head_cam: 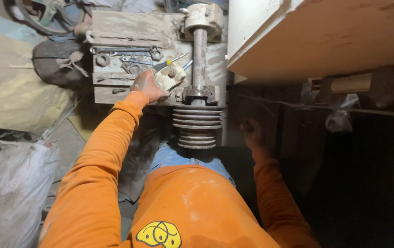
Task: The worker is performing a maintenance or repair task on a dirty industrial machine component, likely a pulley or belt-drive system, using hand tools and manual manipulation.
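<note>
Dust-coated metal makes up the small pale bearing block (pixel 171 76) that the left hand (pixel 147 87) grips, fingers closed around its near edge. It sits on the grey, dirty steel machine plate (pixel 114 27), just beside the vertical steel shaft (pixel 199 55). The block looks heavy for its size, stiff and not fragile, but the powder on it probably makes it slippery; its flat sides seem the best place to hold. The right hand (pixel 251 131) rests low in the shadow against the dark machine side; I cannot tell if it is open or closed. Near the block lie a long ring spanner (pixel 123 49), loose nuts (pixel 102 59) and a yellow-tipped screwdriver (pixel 177 59), which crowd the plate. Below, the grooved belt pulley (pixel 197 125) stands close to the person's knees.
</note>
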